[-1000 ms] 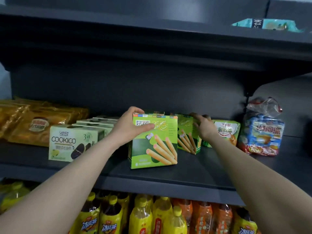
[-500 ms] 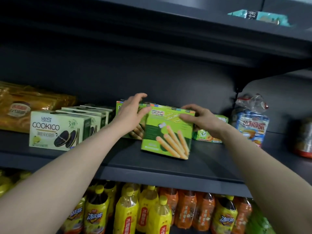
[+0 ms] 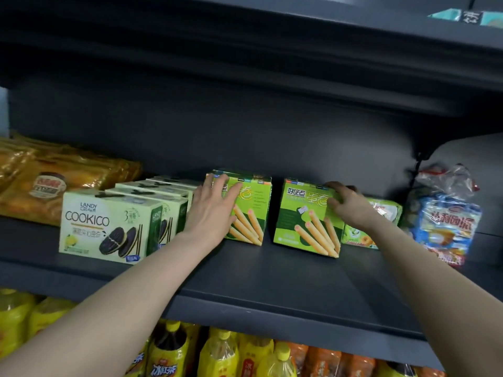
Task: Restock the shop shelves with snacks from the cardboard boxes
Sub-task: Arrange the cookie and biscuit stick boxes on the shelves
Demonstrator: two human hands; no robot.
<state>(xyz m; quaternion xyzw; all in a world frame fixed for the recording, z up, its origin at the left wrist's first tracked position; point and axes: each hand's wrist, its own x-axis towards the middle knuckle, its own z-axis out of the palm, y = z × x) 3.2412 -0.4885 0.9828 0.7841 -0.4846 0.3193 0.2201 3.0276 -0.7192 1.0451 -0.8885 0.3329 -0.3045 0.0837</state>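
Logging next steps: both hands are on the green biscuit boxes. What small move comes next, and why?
Probably slide the right green box left to close up the row: the right hand grips its top corner, and a bare gap of shelf separates it from the left green box, which the left hand touches flat-fingered.

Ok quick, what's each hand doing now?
Left hand: open, fingers flat against the left green egg-roll box.
Right hand: closed, gripping the right green egg-roll box by its top corner.
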